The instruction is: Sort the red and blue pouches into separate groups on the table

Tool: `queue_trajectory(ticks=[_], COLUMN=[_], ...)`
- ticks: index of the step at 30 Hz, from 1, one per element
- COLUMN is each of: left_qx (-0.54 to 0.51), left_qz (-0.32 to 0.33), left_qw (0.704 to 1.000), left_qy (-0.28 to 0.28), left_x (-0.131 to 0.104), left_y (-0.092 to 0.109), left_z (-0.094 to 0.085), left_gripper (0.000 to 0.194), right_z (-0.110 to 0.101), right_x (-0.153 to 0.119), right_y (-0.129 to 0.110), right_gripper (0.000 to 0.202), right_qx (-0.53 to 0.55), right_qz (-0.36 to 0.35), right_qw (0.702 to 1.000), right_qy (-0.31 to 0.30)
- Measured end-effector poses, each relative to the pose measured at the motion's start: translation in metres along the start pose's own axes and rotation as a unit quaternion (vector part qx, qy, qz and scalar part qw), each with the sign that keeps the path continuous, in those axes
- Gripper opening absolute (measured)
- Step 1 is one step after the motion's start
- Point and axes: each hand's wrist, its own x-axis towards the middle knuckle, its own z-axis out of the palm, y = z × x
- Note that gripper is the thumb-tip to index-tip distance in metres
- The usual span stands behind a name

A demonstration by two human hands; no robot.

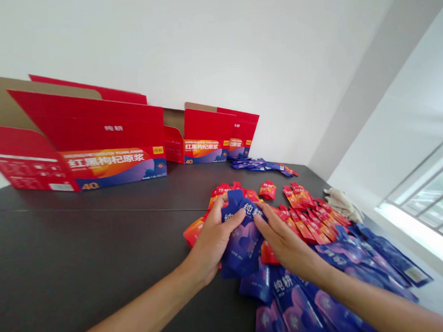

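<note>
Two or more overlapping dark blue pouches [241, 246] with white lettering stand upright between my hands. My left hand [215, 235] grips them from the left, its thumb across the front. On the right side my right hand [279, 230] is closed on the same pouches, thumb on the upper front. The fingers behind the pouches are hidden. Red-orange pouches [195, 231] lie on the table just behind and beside my hands. Below my right forearm spread several more blue pouches [293, 301], partly covered by that arm.
Red open-topped cartons [110, 137] stand along the wall at the left, with further cartons [207, 137] behind. A small heap of blue pouches [258, 164] lies at the back. Rows of red pouches [313, 220] and a pale cloth [343, 204] lie at the right of the dark table [81, 257].
</note>
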Motion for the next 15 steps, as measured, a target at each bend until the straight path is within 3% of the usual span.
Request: queue_trajectory(ticks=[3, 6, 11, 15], left_qx=[-0.001, -0.012, -0.029, -0.05], left_qz=[0.007, -0.019, -0.024, -0.014], left_qw=[1.0, 1.0, 0.998, 0.998], left_qy=[0.003, 0.019, 0.048, 0.043], left_x=[-0.01, -0.017, -0.024, -0.031], left_y=[-0.002, -0.003, -0.007, -0.016], left_z=[0.011, 0.017, 0.028, 0.037], left_gripper=[0.036, 0.035, 0.026, 0.033], right_z=[0.005, 0.002, -0.004, 0.01], right_x=[-0.011, -0.017, -0.035, -0.053], right_y=[0.0, -0.007, -0.02, -0.017], right_gripper=[0.038, 0.043, 0.042, 0.027], right_qx=[-0.021, 0.067, 0.263, 0.279], right_qz=[-0.04, -0.054, 0.014, 0.022], right_qw=[0.996, 0.989, 0.955, 0.948], right_qy=[0.078, 0.12, 0.135, 0.152])
